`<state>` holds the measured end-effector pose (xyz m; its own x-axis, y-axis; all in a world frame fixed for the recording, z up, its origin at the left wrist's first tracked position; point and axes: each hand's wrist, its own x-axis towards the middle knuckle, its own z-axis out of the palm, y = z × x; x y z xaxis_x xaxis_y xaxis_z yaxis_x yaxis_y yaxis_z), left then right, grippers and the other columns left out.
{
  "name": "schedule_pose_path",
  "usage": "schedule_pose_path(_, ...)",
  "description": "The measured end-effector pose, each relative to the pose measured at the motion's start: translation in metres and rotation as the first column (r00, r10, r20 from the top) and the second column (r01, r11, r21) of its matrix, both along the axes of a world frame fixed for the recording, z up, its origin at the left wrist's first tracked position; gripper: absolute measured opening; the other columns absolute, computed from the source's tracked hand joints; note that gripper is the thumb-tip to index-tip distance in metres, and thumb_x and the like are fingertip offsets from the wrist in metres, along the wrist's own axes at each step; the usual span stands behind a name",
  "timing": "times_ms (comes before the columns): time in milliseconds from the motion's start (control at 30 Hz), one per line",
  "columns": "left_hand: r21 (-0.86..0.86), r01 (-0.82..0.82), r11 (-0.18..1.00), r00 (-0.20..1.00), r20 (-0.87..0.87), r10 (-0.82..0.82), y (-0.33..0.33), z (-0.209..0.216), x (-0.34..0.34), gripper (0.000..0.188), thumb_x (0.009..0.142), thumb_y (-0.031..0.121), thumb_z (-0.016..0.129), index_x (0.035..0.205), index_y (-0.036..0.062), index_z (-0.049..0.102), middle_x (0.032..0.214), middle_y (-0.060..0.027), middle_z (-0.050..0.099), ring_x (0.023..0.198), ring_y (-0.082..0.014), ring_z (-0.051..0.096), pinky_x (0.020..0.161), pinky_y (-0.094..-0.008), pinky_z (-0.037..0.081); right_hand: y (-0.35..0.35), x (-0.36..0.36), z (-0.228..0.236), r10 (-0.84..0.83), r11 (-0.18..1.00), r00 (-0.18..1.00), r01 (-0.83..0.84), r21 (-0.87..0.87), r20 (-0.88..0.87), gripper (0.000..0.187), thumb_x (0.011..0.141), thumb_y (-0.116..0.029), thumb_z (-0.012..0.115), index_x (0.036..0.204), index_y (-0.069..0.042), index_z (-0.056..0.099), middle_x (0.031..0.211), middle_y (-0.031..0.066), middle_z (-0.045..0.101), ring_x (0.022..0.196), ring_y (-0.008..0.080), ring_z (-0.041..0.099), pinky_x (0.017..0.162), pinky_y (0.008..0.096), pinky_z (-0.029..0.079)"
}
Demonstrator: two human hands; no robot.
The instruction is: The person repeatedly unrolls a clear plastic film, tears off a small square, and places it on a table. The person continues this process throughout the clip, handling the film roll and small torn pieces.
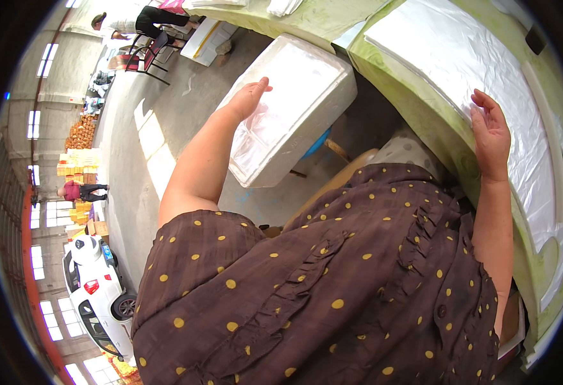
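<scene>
A white foam box (pixel 320 122) stands to the left of my lap, with shiny clear plastic film (pixel 251 138) inside it. My left hand (pixel 249 99) reaches over the box, and its fingers look stretched out with nothing visible in them. Some of those fingers are hidden behind the hand. On the right, my right hand (pixel 491 135) is raised over thin white plastic sheets (pixel 448 54) spread along the table. Its fingers are loosely bent and apart, holding nothing.
A green-covered table (pixel 384 80) curves along the far and right side. Something blue (pixel 317 142) shows under the box. Farther left are another white foam box (pixel 208 42), a chair (pixel 147 61), a person bending (pixel 143 22), a standing person (pixel 83 192) and a white car (pixel 99 289).
</scene>
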<state>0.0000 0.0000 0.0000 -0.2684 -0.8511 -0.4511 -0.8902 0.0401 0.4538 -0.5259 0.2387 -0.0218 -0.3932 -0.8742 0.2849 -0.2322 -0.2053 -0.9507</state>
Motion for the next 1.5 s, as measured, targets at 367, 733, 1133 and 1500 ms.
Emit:
schedule_pose_path(367, 0.287, -0.497, 0.819, 0.553, -0.623, 0.554, 0.053, 0.029, -0.006, 0.091, 0.1, 0.077, 0.027, 0.165, 0.0135, 0.017, 0.168, -0.0172, 0.021, 0.156, -0.0428, 0.009, 0.125, -0.0562, 0.005, 0.001, -0.006, -0.002, -0.003, 1.0, 1.0, 0.003, -0.011, -0.022, 0.035, 0.101, -0.009, 0.061, 0.135, -0.001, 0.061, 0.131, 0.0092, 0.064, 0.121, 0.0161, 0.059, 0.108, 0.0305, 0.045)
schedule_pose_path(733, -0.234, -0.573, 0.785, 0.797, -0.381, 0.468, 0.05, 0.028, 0.094, 0.027, 0.095, 0.029, 0.061, 0.113, 0.0088, 0.067, 0.098, 0.0012, 0.07, 0.085, -0.0115, 0.063, 0.078, -0.0305, 0.051, -0.002, -0.011, -0.005, 0.004, 1.0, 1.0, -0.004, -0.014, 0.007, 0.035, 0.101, -0.008, 0.059, 0.135, 0.0, 0.061, 0.13, 0.01, 0.064, 0.123, 0.0179, 0.059, 0.111, 0.0327, 0.043)
schedule_pose_path(1133, 0.032, -0.517, 0.855, 0.829, -0.229, 0.51, 0.055, 0.023, 0.086, 0.016, 0.093, 0.022, 0.059, 0.095, 0.0063, 0.064, 0.083, -0.0051, 0.064, 0.066, -0.0151, 0.064, 0.053, -0.0287, 0.049, -0.002, -0.002, -0.011, -0.071, 0.997, 0.997, 0.071, 0.002, 0.011, 0.032, 0.095, -0.01, 0.063, 0.126, -0.002, 0.066, 0.118, 0.0085, 0.068, 0.106, 0.0152, 0.063, 0.094, 0.0304, 0.052)
schedule_pose_path(1500, -0.131, 0.063, 0.989, 0.635, -0.759, -0.141, 0.104, 0.081, -0.172, 0.024, 0.102, 0.018, 0.063, 0.124, 0.0069, 0.062, 0.103, -0.0023, 0.068, 0.092, -0.0123, 0.065, 0.082, -0.0289, 0.052, 0.058, -0.006, 0.033, -0.524, 0.836, 0.756, 0.367, -0.409, -0.392, 0.034, 0.082, -0.001, 0.069, 0.115, -0.007, 0.067, 0.113, 0.0127, 0.065, 0.106, 0.0312, 0.06, 0.095, 0.0394, 0.049)
